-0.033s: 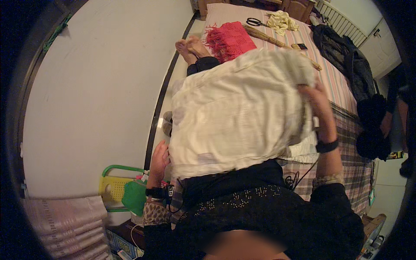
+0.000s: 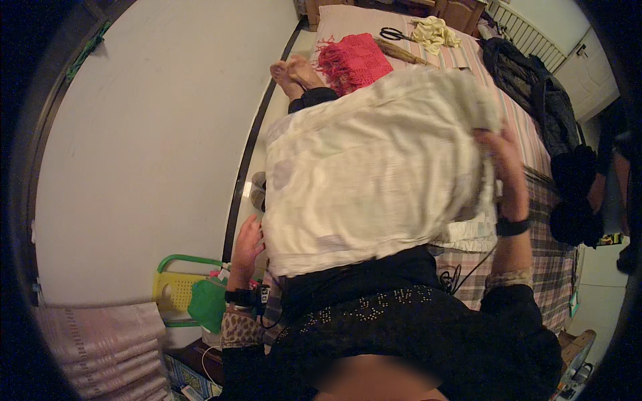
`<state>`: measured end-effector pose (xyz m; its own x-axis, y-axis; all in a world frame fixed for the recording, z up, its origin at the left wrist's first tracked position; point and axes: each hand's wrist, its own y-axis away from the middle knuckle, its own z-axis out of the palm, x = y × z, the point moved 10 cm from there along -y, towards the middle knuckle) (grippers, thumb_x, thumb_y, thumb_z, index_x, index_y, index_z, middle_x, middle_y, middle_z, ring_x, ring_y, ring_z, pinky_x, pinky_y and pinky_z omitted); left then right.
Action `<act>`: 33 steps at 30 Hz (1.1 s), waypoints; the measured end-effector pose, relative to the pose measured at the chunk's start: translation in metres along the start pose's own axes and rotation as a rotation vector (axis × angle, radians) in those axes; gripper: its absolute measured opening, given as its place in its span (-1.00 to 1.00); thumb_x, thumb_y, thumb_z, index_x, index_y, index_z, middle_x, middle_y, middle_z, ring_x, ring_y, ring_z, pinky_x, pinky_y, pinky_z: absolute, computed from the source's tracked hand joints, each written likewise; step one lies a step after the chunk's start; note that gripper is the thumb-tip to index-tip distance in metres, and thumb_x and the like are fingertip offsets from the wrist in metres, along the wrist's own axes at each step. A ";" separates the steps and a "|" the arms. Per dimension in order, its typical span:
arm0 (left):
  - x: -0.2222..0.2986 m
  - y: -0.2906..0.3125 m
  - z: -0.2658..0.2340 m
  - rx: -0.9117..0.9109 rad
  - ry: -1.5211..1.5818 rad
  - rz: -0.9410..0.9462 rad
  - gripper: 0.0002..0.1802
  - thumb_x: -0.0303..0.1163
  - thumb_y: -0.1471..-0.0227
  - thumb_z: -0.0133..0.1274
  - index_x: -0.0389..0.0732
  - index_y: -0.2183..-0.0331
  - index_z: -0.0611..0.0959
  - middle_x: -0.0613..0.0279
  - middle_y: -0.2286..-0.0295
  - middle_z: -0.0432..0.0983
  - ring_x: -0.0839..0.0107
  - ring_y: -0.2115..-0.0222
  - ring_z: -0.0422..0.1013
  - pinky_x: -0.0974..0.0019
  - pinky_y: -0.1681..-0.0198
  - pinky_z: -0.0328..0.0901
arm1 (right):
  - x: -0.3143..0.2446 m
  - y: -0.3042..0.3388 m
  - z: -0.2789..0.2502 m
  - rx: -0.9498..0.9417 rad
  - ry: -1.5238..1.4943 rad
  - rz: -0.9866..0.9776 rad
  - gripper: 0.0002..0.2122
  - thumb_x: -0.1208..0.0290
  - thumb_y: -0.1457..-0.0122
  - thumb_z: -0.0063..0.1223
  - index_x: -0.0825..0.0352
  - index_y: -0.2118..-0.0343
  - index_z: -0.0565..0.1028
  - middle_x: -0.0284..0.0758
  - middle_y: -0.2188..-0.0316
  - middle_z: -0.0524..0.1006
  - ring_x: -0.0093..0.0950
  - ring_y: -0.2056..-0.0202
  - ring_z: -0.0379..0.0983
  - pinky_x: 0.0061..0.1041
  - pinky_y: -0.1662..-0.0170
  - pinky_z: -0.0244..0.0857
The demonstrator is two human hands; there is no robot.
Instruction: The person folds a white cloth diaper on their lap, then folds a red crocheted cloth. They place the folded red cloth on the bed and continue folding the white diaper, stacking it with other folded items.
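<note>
A cream-white cloth (image 2: pixel 361 177) with faint grey patches lies spread over my lap and legs, wrinkled and partly blurred by movement. My right hand (image 2: pixel 501 160) is closed on its far right edge, where the fabric bunches and lifts. At the near left edge of the cloth is my left hand (image 2: pixel 247 242), fingers loosely stretched and a little apart, the tips close beside the fabric. Whether its thumb touches the cloth is hard to see. Another piece of white fabric (image 2: pixel 468 234) shows under the right side.
On the striped bed (image 2: pixel 528 127) beyond lie a red fringed cloth (image 2: pixel 354 63), a straw broom (image 2: pixel 398 52), black-handled scissors (image 2: pixel 394 33), a pale yellow cloth (image 2: pixel 435 35) and a dark jacket (image 2: pixel 521 80). A green-and-yellow chair (image 2: pixel 170 289) stands left. Part of another person shows at far right.
My right hand has moved a little to the right, drawing the cloth's far right side with it, over part of the broom. My left hand has barely moved.
</note>
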<state>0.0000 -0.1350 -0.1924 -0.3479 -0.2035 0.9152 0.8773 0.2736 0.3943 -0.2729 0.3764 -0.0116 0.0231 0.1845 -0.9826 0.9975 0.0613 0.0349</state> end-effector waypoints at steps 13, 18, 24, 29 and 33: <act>0.008 -0.027 0.122 -0.125 -0.137 -0.081 -0.17 -0.15 -0.12 0.14 -0.35 -0.23 0.16 0.01 0.02 0.40 0.34 0.06 0.38 0.33 0.03 0.30 | 0.230 0.010 -0.125 0.202 1.205 0.080 -0.31 0.22 -0.11 0.12 0.20 -0.31 0.13 -0.09 -0.28 0.17 -0.10 -0.30 0.05 -0.06 -0.25 0.03; 0.005 -0.044 0.149 -0.189 -0.036 -0.230 -0.27 -0.10 -0.10 0.14 -0.33 -0.15 0.32 0.12 0.03 0.44 0.32 0.05 0.42 0.27 -0.01 0.33 | 0.182 0.028 -0.053 0.195 1.452 -0.058 -0.48 0.21 -0.14 0.05 0.19 -0.18 0.31 -0.12 -0.23 0.22 -0.14 -0.29 0.05 0.18 -0.26 -0.20; 0.000 -0.051 0.193 -0.443 0.302 -0.322 -0.27 -0.22 -0.02 0.21 -0.36 -0.12 0.33 0.01 0.03 0.43 0.24 0.03 0.40 0.23 -0.03 0.31 | 0.158 0.043 0.041 -0.023 1.102 -0.438 -0.54 0.21 -0.23 -0.06 0.21 -0.18 0.32 -0.07 -0.22 0.24 -0.10 -0.28 0.06 -0.07 -0.31 -0.16; 0.033 -0.053 0.182 -0.265 0.198 -0.132 -0.38 -0.30 0.00 0.18 -0.38 -0.05 0.39 -0.02 0.11 0.50 0.17 0.14 0.50 0.14 0.06 0.42 | 0.210 0.038 0.094 -0.309 1.194 -0.176 -0.55 0.17 -0.28 -0.09 0.20 -0.20 0.32 -0.12 -0.25 0.22 -0.16 -0.27 0.12 -0.16 -0.29 -0.05; 0.083 -0.044 0.187 -0.261 0.163 -0.040 -0.35 -0.33 0.06 0.20 -0.38 -0.04 0.39 -0.03 0.13 0.50 0.18 0.15 0.50 0.15 0.07 0.42 | 0.147 0.033 0.080 -0.141 0.741 -0.484 -0.59 0.27 -0.27 -0.09 0.24 -0.16 0.36 -0.13 -0.18 0.31 -0.16 -0.22 0.19 -0.18 -0.25 0.03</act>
<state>-0.1294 0.0121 -0.1177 -0.3450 -0.3629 0.8656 0.9265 0.0162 0.3760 -0.2311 0.3271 -0.1697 -0.4960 0.6903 -0.5268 0.8681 0.4078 -0.2830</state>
